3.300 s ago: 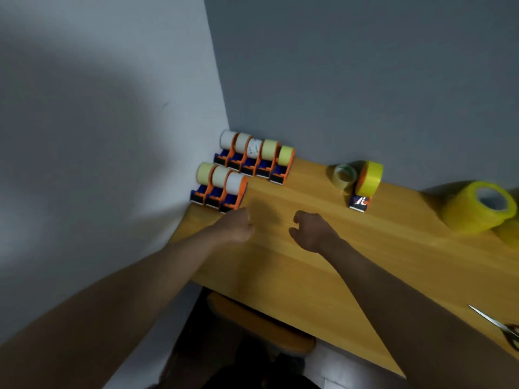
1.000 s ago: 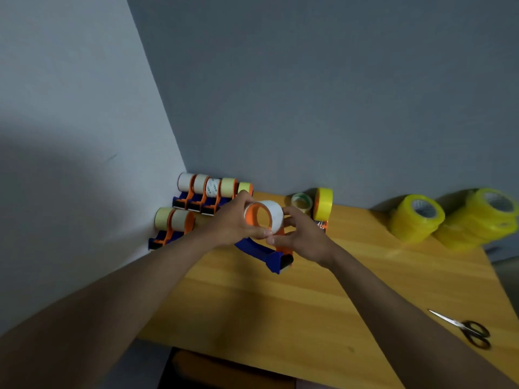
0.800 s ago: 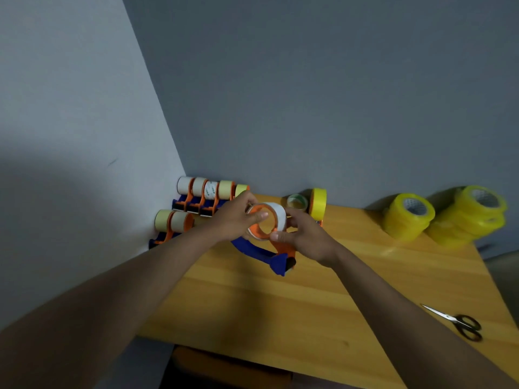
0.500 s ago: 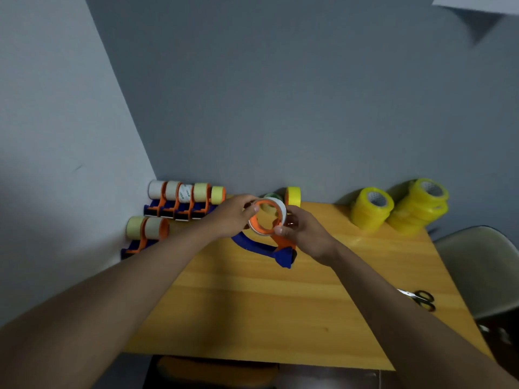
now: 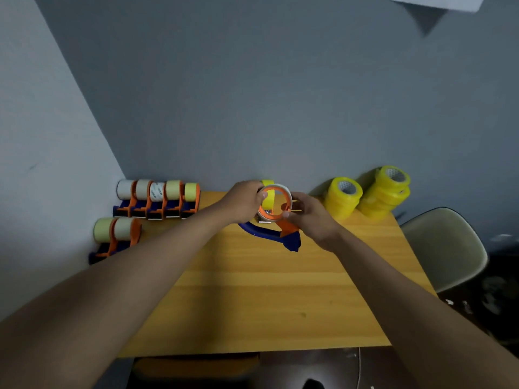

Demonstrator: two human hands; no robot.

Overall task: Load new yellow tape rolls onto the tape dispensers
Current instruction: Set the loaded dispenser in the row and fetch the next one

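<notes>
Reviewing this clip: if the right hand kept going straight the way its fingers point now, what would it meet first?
The right hand points left and away, already gripping the dispenser at its orange hub. Beyond that, it would likely meet the left hand on the other side, though depth is hard to judge.

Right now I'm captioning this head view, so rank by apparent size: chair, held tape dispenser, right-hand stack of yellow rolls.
1. Chair
2. Held tape dispenser and right-hand stack of yellow rolls: alike, unranked.
</notes>
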